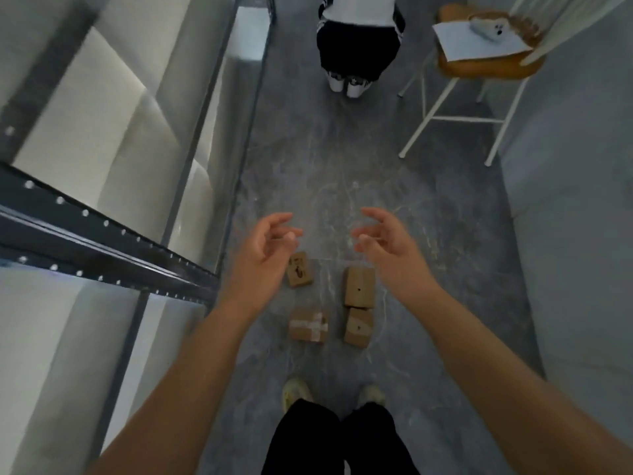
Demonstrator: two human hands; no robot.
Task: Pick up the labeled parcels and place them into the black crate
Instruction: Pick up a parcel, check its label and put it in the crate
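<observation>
Head view showed a metal shelf rack (102, 241) at left, then the left hand (263, 248), loose-fingered and holding nothing, hovering over a marked parcel (300, 270) on the grey floor (325, 186). Nearer lay a taped parcel (308, 325); right of both, two plain parcels (359, 286) touched end to end. The right hand (387, 248) hung equally slack and empty, apart from the left. No black crate appeared. Stooping and gripping one box per hand by its long sides would probably serve best.
</observation>
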